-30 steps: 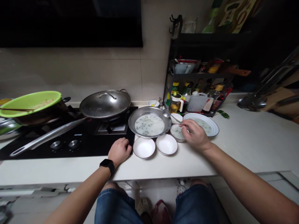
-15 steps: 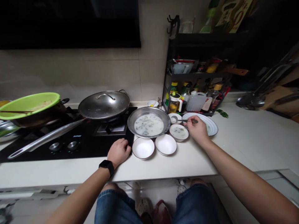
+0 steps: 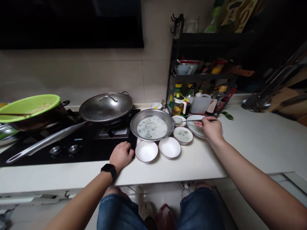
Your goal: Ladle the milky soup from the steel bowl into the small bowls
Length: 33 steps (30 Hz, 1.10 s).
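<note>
My right hand point(image 3: 211, 128) grips the handle of a long-handled metal spoon point(image 3: 191, 120), above a patterned plate point(image 3: 195, 129). The spoon's head is over a small white bowl point(image 3: 179, 125) behind the front bowls. Left of it sits a wide steel basin point(image 3: 153, 112) of milky liquid with green bits. A brown-rimmed bowl point(image 3: 183, 142) contains similar liquid. In front stand two bare white bowls, one on the left point(image 3: 146, 151) and one on the right point(image 3: 170, 148). My left hand point(image 3: 122, 156) rests with curled fingers at the hob's right edge, left of the bowls; nothing shows in it.
On the black hob point(image 3: 96, 153) sits a lidded wok point(image 3: 105, 108), its long handle point(image 3: 45, 142) pointing toward the front left. A green colander-like basin point(image 3: 31, 103) with chopsticks rests further left. A rack point(image 3: 199, 76) of bottles stands behind the plate; ladles point(image 3: 254, 103) lie right.
My right hand has moved right and slightly back over the plate with the spoon. The spoon's head has shifted slightly left within the small bowl. My left hand stays put.
</note>
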Available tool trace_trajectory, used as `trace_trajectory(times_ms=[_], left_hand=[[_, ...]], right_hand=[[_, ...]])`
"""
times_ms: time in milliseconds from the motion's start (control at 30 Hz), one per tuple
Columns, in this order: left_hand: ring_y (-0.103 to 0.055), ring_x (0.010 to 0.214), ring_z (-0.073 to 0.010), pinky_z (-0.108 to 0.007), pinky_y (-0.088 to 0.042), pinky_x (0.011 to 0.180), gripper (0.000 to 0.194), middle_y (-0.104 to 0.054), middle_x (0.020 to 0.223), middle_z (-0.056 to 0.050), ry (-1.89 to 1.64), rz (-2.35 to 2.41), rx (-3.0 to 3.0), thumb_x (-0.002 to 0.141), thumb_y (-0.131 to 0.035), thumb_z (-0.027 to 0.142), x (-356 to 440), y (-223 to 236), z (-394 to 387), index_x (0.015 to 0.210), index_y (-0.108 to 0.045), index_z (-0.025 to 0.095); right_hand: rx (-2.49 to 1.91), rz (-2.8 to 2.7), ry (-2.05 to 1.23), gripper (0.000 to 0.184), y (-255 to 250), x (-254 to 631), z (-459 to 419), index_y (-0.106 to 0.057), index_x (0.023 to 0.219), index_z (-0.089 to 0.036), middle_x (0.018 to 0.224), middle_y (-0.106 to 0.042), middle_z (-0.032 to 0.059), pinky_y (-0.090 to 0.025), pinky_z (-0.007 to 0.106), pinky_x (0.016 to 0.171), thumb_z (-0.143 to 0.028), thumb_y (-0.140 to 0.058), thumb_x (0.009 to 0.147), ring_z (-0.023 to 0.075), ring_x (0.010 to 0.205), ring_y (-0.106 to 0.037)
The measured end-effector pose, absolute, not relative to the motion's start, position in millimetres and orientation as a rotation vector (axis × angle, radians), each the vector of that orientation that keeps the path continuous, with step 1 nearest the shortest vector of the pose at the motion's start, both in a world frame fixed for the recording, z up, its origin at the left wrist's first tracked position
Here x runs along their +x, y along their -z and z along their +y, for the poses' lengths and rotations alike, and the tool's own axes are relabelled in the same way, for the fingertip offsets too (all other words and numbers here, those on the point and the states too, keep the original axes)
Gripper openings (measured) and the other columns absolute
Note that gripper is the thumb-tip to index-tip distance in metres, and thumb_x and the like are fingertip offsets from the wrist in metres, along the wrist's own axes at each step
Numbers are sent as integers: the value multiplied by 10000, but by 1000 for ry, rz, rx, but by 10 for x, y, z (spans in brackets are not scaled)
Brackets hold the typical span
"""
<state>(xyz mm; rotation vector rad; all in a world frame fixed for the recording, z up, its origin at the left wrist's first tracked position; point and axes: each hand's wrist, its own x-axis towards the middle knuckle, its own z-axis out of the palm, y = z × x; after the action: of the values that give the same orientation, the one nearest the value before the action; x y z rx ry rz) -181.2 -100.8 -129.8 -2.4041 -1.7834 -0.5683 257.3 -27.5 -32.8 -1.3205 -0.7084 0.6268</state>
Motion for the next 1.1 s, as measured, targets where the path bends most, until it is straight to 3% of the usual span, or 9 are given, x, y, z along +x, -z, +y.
trace_trajectory(times_ms=[367,733,867,967,1100], left_hand=[[-602,848,-246,-388,-477,832,207,-628,831,-74,568,-1797,-2416,924,-503,233,-1812,1299,-1007,724,-550,243],[-604,847,-248,-392,-480,829,197,-624,835,-80,562,-1802,-2401,920,-500,229,-1793,1277,-1015,731,-553,241],[-601,844,-250,-396,-480,827,196,-621,826,-78,571,-1792,-2405,917,-499,227,-1800,1288,-1011,727,-546,243],[-604,845,-252,-396,-479,829,194,-624,827,-78,570,-1795,-2405,916,-502,229,-1798,1286,-1011,729,-551,244],[-606,844,-254,-399,-483,828,193,-629,834,-82,563,-1804,-2409,915,-502,228,-1792,1276,-1014,732,-560,242]], right_hand=[[-1216,-818,-638,190,2,2499,-352,-556,859,-224,664,-689,14,-694,266,591,-142,-723,826,215,628,-803],[-1221,-1094,-784,193,409,1898,-377,-559,871,-268,672,-709,16,-706,435,680,-331,-739,840,263,664,-794],[-1079,-1693,-469,53,480,1827,-584,-628,969,-257,898,-779,82,-685,437,781,-306,-630,947,267,860,-806],[-834,-2201,-47,126,413,1875,-728,-671,1031,-247,1062,-781,116,-663,423,836,-196,-577,963,262,972,-781],[-798,-2167,242,183,245,2063,-777,-669,1055,-241,1057,-765,118,-643,413,856,-138,-557,952,256,984,-757]])
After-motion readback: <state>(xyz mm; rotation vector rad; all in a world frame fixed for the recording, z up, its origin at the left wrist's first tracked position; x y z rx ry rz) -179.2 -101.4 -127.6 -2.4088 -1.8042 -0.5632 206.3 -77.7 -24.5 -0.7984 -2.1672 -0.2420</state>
